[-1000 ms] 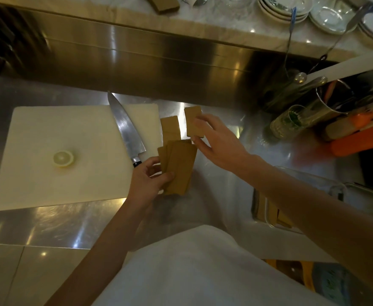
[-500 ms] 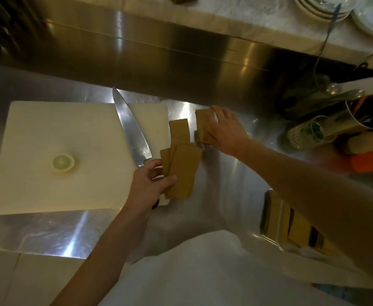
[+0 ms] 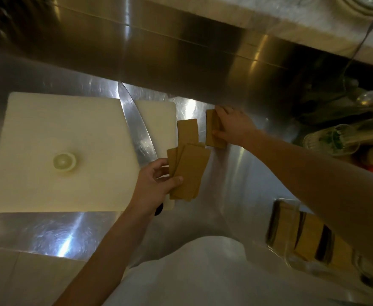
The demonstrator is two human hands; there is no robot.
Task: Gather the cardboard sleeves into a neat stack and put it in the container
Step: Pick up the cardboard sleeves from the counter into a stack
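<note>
The left hand [image 3: 157,180] is pinching a messy fan of cardboard sleeves [image 3: 189,171]. The right hand [image 3: 234,127] is gripping another sleeve [image 3: 212,131] just beside it (long side pointing away). The container [image 3: 291,230] is sitting nearer the right arm.

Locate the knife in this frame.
The knife lies diagonally across the cutting board's right part, its handle end under the left hand.

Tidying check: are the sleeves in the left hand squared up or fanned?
Fanned: the sleeves in the left hand splay apart, edges offset.
</note>
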